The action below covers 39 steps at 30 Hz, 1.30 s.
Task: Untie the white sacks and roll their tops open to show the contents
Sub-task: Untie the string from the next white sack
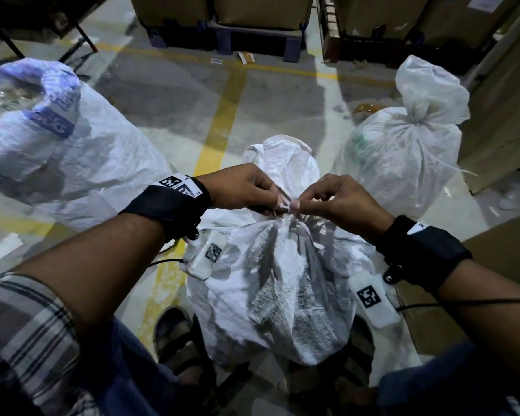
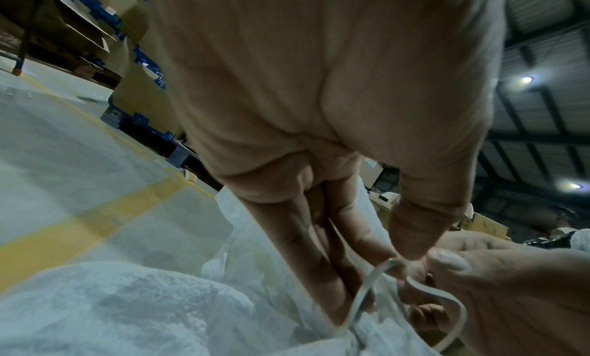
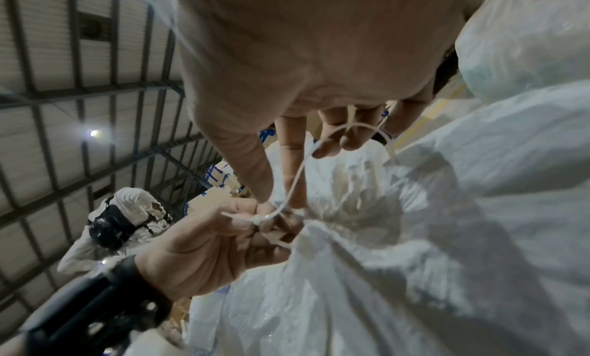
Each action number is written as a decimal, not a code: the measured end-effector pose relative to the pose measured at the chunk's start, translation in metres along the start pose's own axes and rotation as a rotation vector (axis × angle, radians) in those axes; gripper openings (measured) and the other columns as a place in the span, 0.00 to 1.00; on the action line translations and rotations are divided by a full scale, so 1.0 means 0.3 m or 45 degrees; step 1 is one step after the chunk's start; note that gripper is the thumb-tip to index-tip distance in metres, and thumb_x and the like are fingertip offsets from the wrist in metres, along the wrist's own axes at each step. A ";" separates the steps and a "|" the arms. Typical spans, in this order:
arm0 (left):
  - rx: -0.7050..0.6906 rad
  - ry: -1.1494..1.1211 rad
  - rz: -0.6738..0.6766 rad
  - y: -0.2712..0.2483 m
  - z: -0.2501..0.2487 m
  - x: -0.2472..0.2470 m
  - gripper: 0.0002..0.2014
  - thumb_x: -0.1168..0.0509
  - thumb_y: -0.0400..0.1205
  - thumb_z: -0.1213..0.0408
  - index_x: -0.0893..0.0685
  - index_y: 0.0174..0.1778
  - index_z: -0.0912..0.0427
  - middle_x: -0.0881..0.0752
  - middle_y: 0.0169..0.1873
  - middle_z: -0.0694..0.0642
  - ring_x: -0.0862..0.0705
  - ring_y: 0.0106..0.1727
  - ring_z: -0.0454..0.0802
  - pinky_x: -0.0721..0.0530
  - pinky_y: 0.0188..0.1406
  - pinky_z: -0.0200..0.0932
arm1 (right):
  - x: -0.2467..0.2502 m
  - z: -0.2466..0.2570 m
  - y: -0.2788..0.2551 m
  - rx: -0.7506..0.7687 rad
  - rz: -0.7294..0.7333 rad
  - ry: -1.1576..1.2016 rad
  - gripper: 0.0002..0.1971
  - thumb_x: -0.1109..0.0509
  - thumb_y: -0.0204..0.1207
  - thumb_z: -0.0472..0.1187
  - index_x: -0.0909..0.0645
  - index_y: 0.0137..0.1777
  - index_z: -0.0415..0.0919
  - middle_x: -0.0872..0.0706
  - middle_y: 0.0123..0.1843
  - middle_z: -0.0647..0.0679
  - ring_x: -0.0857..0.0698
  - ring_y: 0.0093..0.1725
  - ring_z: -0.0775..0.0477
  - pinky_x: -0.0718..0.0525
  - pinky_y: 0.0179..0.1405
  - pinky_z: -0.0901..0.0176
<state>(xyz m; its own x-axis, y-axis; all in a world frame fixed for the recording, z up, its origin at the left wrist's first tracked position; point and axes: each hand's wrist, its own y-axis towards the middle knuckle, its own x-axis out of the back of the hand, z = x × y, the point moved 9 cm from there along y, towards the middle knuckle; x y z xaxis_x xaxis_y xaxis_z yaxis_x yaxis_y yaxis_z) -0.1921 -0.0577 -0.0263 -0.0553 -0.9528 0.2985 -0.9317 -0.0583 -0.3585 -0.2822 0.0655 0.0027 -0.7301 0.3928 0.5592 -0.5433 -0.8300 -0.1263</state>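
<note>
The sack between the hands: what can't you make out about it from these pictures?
- Contents: hidden in every view; the middle sack is bunched shut by its white tie.
- Knot: in the head view, covered by the left hand and right hand.
- Base: in the head view, hidden behind the person's legs.
- Wrist views: blurred cloth.

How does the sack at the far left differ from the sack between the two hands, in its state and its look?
The far-left sack has its top open and rolled down, so shiny contents show; the middle sack is gathered shut at the neck by a white tie. The far-left sack stands alone, untouched; the left hand and right hand pinch the tie of the middle sack. The far-left sack bears blue print; the middle sack shows none. Both are white woven sacks on the floor.
</note>
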 end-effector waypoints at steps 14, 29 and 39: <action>-0.030 0.126 -0.012 -0.011 -0.033 0.010 0.11 0.37 0.87 0.65 0.12 0.52 0.68 0.07 0.47 0.54 0.09 0.51 0.49 0.13 0.50 0.42 | 0.017 0.139 -0.093 0.402 -0.127 -0.511 0.05 0.21 0.68 0.38 0.12 0.40 0.48 0.17 0.34 0.52 0.20 0.36 0.53 0.22 0.42 0.55; -0.364 -0.319 -0.318 -0.057 -0.191 0.081 0.08 0.35 0.87 0.66 0.15 0.54 0.68 0.09 0.52 0.67 0.09 0.43 0.57 0.10 0.45 0.52 | -0.074 0.043 -0.037 0.110 -0.133 0.353 0.06 0.17 0.69 0.35 0.06 0.46 0.35 0.15 0.37 0.52 0.20 0.39 0.62 0.25 0.44 0.69; -0.304 0.579 -0.281 -0.021 -0.141 -0.022 0.10 0.26 0.80 0.51 0.07 0.52 0.50 0.09 0.53 0.46 0.12 0.51 0.44 0.14 0.57 0.50 | 0.295 0.206 -0.079 0.505 -0.616 0.435 0.11 0.27 0.80 0.31 0.19 0.46 0.19 0.12 0.42 0.26 0.11 0.33 0.56 0.19 0.31 0.70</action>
<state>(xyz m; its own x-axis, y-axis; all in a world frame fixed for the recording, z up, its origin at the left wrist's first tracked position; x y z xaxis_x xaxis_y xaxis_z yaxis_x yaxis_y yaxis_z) -0.2010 -0.0384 0.0115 0.0502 -0.6979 0.7144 -0.9913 -0.1220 -0.0495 -0.3083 0.0953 0.1057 -0.5693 0.8020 0.1808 -0.6952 -0.5869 0.4151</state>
